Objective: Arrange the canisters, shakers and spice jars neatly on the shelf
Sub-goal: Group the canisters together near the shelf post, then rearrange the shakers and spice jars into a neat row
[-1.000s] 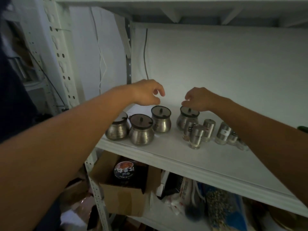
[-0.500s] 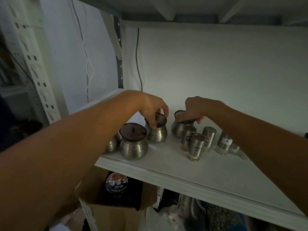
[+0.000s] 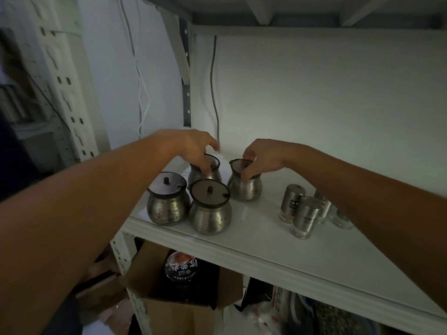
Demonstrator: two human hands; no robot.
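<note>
Several round steel canisters with dark lids stand at the left end of the white shelf (image 3: 266, 240). My left hand (image 3: 198, 148) grips the rim of the back-left canister (image 3: 205, 174). My right hand (image 3: 260, 158) grips the rim of the back-right canister (image 3: 245, 188). Two more canisters stand in front: one at the left edge (image 3: 167, 206) and one beside it (image 3: 210, 215). A cluster of small steel shakers (image 3: 303, 213) and glass spice jars (image 3: 342, 220) stands to the right, partly hidden by my right forearm.
The shelf's back wall is close behind the canisters, with a dark cable (image 3: 214, 93) hanging down it. A perforated upright (image 3: 186, 78) marks the left end. Below are a cardboard box (image 3: 174, 308) holding a dark tin, and bags (image 3: 314, 315).
Both hands came down from above the canisters and took hold of the two back ones. Those two now stand further back and left, apart from the shakers. The view shifted left.
</note>
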